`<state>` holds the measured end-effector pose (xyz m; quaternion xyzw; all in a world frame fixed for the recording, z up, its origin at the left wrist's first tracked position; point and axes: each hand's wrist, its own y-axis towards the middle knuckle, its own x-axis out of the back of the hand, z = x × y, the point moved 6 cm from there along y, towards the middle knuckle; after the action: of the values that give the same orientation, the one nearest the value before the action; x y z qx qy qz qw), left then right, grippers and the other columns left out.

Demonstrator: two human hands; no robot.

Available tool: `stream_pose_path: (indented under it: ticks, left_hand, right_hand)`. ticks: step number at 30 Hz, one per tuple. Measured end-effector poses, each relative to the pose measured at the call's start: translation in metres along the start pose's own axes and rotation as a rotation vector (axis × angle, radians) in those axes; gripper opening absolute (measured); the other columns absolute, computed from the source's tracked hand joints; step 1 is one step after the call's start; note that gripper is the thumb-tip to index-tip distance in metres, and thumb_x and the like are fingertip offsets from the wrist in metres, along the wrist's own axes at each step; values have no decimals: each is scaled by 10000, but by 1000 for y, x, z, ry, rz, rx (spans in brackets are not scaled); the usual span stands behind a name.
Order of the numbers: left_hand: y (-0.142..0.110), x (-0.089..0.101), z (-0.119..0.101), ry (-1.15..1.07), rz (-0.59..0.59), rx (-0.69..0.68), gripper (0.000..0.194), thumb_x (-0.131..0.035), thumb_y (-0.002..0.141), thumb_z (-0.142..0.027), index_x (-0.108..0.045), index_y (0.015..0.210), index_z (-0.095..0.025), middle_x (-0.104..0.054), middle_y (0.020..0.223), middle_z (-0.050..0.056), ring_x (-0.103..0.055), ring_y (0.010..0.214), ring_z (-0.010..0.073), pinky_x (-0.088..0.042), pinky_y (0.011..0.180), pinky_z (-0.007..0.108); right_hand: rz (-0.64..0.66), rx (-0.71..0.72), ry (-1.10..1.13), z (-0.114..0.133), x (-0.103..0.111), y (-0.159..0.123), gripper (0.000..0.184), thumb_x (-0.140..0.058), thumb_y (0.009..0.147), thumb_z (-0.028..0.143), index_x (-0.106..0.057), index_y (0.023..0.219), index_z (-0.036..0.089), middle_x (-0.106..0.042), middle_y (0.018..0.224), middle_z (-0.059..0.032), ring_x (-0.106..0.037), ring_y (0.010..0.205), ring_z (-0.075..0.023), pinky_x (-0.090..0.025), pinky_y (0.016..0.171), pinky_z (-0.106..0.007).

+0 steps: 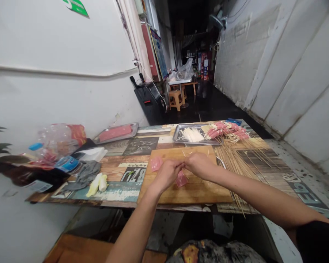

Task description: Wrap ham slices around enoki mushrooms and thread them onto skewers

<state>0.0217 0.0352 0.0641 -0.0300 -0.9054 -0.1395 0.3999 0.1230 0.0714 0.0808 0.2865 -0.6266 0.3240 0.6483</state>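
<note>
Patterned fabric (pixel 216 252) lay nearest the camera, below the bench's (pixel 120 160) near edge. Head view: the cutting board (pixel 203 190) was positioned along that edge. Left hand (pixel 168 173) and right hand (pixel 199 165) met, fingers bent inward, above the centre meat slice (pixel 182 179); whether either grasped it could not be determined. A second meat slice (pixel 156 163) lay toward the board's left edge. White mushrooms (pixel 192 134) occupied a tray (pixel 177 138) near the bench's far edge; skewered rolls (pixel 227 128) lay toward its far right corner. Loose sticks (pixel 237 166) lay right of the board.
</note>
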Motion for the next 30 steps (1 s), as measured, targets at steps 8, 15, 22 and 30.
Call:
stream_pose_path:
  ticks: [8, 15, 22, 30]
  left_hand:
    - [-5, 7, -5, 13, -218, -194, 237, -518, 954, -267, -729, 1039, -200, -752, 969, 56, -687, 879, 178, -512, 788, 272]
    - [-21, -3, 14, -228, -363, 10, 331, -501, 942, -297, -690, 1178, -161, -749, 1046, 71, -703, 925, 192, -560, 813, 294]
    - [-28, -2, 22, -308, -127, 19, 253, -572, 899, -287, -761, 1030, -182, -761, 996, 62, -714, 903, 207, -560, 846, 312]
    - [-59, -25, 44, -236, -309, -15, 172, -659, 849, -250, -772, 977, -232, -755, 1025, 59, -718, 947, 196, -584, 869, 330]
  right_hand:
    - [-77, -3, 645, -18, -4, 8, 266, -548, 915, 256, -647, 703, 130, -717, 689, -92, -695, 661, -197, -495, 630, -273]
    - [110, -62, 1761, -12, -40, 18, 464, -862, 578, 470, -585, 731, 131, -713, 685, -33, -680, 609, -122, -566, 634, -251]
    - [68, -49, 1785, -8, -66, 12, 433, -832, 624, 487, -625, 729, 122, -705, 660, -25, -643, 564, -103, -525, 576, -228]
    - [-113, 124, 1261, -16, -89, 2, 323, -674, 806, 463, -723, 805, 144, -743, 810, -61, -673, 732, -165, -516, 704, -278]
